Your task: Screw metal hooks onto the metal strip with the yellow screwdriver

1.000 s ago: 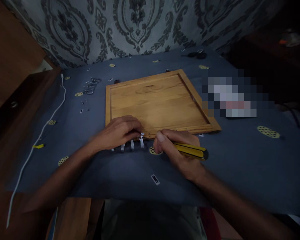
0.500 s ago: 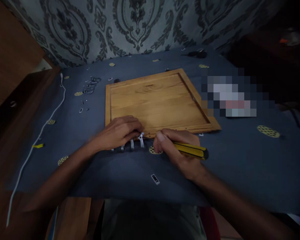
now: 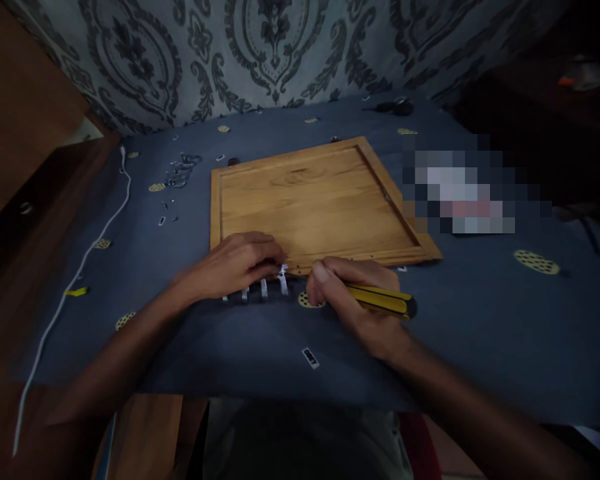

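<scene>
A framed wooden board (image 3: 300, 200) lies flat on the cloth-covered table. My left hand (image 3: 243, 263) rests over its near edge, thumb and fingers closed at a small silver metal hook (image 3: 283, 283); the exact contact is partly hidden. More silver hooks (image 3: 265, 289) stick out along the same edge, under and beside that hand. In my right hand (image 3: 353, 287) is a screwdriver (image 3: 380, 299) with a yellow and black handle. It lies nearly level, and its thin dark shaft reaches left to the hook by my left fingertips.
Several loose metal hooks (image 3: 181, 171) lie in a pile at the back left, with small screws (image 3: 175, 219) nearby. A white cable (image 3: 100, 233) runs down the left side. A dark tool (image 3: 393, 107) lies at the back, and a blurred-out item (image 3: 460, 190) is right of the board.
Almost nothing differs. Both hands, the screwdriver and the board keep their places.
</scene>
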### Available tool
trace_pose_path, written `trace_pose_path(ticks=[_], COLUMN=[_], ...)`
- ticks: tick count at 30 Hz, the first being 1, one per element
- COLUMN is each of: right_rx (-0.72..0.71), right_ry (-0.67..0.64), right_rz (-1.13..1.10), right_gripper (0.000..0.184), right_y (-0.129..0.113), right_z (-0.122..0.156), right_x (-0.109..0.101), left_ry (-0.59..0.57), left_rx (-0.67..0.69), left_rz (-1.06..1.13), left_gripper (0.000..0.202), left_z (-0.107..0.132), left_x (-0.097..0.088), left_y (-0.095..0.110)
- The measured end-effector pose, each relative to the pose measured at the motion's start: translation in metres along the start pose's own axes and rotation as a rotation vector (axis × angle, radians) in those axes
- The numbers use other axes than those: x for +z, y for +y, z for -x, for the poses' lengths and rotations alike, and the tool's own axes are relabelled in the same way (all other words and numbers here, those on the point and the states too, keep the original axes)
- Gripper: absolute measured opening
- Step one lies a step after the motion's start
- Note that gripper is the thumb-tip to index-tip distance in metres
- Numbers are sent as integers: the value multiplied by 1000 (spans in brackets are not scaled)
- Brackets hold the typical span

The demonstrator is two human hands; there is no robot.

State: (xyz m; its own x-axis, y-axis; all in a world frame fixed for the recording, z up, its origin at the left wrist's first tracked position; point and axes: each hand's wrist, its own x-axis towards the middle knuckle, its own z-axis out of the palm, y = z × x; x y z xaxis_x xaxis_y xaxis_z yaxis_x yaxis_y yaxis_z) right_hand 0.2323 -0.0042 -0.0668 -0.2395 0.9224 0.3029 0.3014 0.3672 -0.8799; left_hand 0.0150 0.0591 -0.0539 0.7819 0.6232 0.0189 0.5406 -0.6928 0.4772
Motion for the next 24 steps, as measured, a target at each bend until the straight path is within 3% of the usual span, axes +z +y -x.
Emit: trace_pose_path(ticks=[16, 24], right_rx=[12, -13], right_ry=[-7, 5], right_rz=[-1, -2], right_gripper=[52, 50], right_y=[-1, 0], right_z=[0, 0], right_x=[-1, 0], left_ry=[5, -13], left_rx=[48, 18], left_rz=[-123, -36], left_gripper=[20, 22], left_z=[1, 1], left_x=[3, -3], left_y=[1, 0])
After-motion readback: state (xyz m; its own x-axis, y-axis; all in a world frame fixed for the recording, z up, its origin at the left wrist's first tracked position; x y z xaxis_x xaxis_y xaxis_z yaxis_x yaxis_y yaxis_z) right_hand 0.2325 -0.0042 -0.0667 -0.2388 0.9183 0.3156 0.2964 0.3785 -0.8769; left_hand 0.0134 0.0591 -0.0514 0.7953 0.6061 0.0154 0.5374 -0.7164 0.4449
